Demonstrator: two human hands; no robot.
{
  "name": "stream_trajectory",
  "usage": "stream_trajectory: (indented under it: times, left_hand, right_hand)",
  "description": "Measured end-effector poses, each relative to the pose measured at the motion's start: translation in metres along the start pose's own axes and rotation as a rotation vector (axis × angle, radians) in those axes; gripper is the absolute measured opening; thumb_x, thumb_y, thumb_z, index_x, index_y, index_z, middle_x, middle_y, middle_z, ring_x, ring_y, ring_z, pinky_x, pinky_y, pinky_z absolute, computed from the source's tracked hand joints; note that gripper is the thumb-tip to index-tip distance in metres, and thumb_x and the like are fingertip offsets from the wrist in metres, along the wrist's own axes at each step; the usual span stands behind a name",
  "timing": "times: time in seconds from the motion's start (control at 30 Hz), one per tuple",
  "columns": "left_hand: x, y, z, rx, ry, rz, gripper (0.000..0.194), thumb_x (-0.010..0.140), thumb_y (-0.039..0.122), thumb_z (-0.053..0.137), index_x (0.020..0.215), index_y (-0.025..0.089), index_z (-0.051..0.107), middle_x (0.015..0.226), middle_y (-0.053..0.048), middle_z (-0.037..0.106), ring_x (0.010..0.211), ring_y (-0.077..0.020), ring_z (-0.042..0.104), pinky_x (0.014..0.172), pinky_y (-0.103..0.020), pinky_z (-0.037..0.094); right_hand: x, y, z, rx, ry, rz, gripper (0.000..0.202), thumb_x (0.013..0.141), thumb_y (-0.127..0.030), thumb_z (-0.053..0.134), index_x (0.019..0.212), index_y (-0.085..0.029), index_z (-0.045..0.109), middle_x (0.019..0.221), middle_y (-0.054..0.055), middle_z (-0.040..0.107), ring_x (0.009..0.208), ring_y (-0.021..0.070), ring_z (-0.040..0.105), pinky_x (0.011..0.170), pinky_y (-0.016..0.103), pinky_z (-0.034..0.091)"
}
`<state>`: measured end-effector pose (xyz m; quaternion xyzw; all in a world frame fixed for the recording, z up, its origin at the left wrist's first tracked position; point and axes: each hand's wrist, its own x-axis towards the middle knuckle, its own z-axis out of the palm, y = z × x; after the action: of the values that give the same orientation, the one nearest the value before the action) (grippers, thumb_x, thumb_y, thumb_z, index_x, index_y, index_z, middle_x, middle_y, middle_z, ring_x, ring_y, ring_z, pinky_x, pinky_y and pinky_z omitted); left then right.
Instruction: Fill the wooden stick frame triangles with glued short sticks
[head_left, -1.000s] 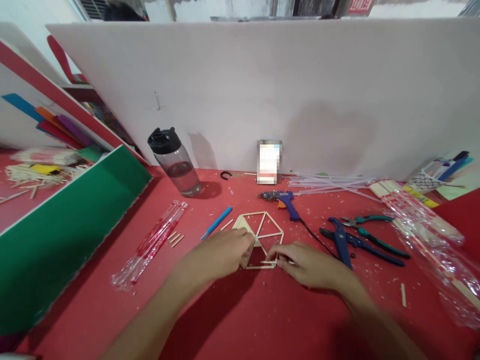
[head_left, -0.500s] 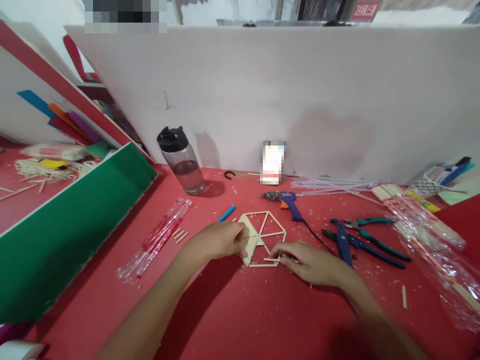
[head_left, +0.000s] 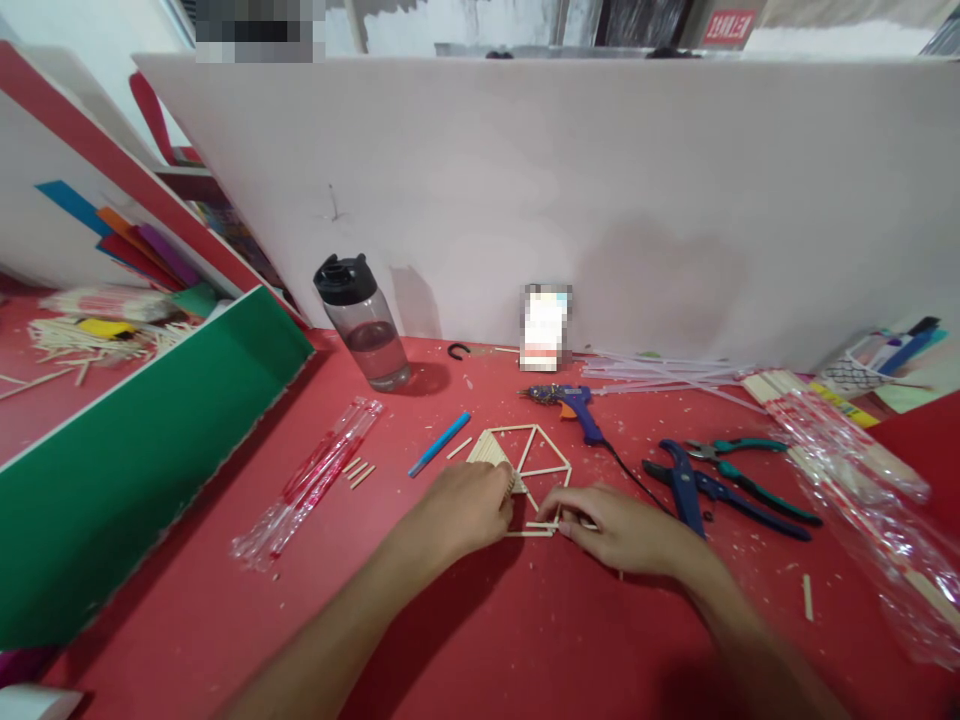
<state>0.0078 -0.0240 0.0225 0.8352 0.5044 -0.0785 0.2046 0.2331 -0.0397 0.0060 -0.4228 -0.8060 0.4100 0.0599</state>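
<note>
A flat wheel-like frame of thin wooden sticks (head_left: 542,471) lies on the red table, its left part filled with sticks laid side by side (head_left: 487,449). My left hand (head_left: 474,503) bends over this filled part and covers some of it. Its fingers are curled together with the tips turned away, so what they hold is hidden. At the lower right corner of the frame, my right hand (head_left: 611,522) pinches a short wooden stick (head_left: 540,525) between thumb and fingers. A blue pen (head_left: 440,444) rests just beyond my left hand.
Behind the frame lie a blue glue gun (head_left: 576,402) and a phone (head_left: 545,328) against the white partition. Pliers (head_left: 757,470) and blue cutters (head_left: 686,485) are at right, beside bagged sticks (head_left: 847,440). A water bottle (head_left: 367,325) and plastic wrappers (head_left: 311,480) are at left.
My left hand has moved right and toward me across the filled part, uncovering more of the blue pen. My right hand stays almost where it was.
</note>
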Motion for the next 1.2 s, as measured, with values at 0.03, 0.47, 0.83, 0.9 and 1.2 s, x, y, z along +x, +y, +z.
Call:
stream_trajectory:
  times: [0.03,0.47,0.83,0.9,1.2]
  left_hand:
    - [0.000,0.000,0.001,0.002,-0.001,-0.008,0.019,0.083,0.016,0.048,0.093,0.020,0.063,0.086,-0.008,0.072,0.080,-0.0238,0.068,0.062,-0.030,0.043]
    - [0.000,-0.015,0.004,-0.105,-0.074,0.022,0.013,0.075,0.024,0.057,0.088,0.023,0.059,0.087,-0.005,0.070,0.079,-0.0234,0.066,0.059,-0.029,0.040]
    - [0.003,-0.039,-0.016,-0.369,-0.223,0.156,0.026,0.074,0.009,0.051,0.095,0.024,0.056,0.092,0.000,0.072,0.087,-0.0189,0.067,0.066,-0.024,0.044]
    - [0.005,-0.042,-0.013,-0.359,-0.199,0.156,0.026,0.075,0.011,0.052,0.096,0.024,0.056,0.095,-0.001,0.072,0.084,-0.0184,0.066,0.065,-0.024,0.043]
    - [0.008,-0.049,-0.007,-0.407,-0.168,0.165,0.020,0.076,0.015,0.054,0.095,0.024,0.054,0.089,0.002,0.066,0.074,-0.0148,0.058,0.060,-0.023,0.039]
  right_hand:
    - [0.000,0.000,0.000,0.002,-0.002,0.000,0.026,0.095,-0.019,0.049,0.113,-0.025,0.067,0.100,0.002,0.073,0.086,0.0174,0.064,0.074,0.026,0.045]
    - [0.000,-0.001,-0.001,0.035,0.004,0.028,0.016,0.094,-0.019,0.051,0.100,-0.023,0.065,0.087,0.000,0.069,0.075,0.0152,0.061,0.065,0.024,0.042]
    - [0.014,-0.004,0.007,-0.095,0.316,-0.079,0.015,0.097,-0.024,0.055,0.093,-0.020,0.069,0.090,0.004,0.069,0.085,0.0180,0.062,0.076,0.028,0.045]
    - [0.016,0.000,0.010,-0.106,0.338,-0.101,0.017,0.097,-0.025,0.054,0.094,-0.020,0.070,0.090,0.005,0.069,0.085,0.0188,0.062,0.077,0.030,0.046]
    - [0.020,0.006,0.020,-0.072,0.357,-0.079,0.020,0.098,-0.025,0.052,0.094,-0.021,0.071,0.093,0.006,0.069,0.088,0.0197,0.063,0.080,0.032,0.048]
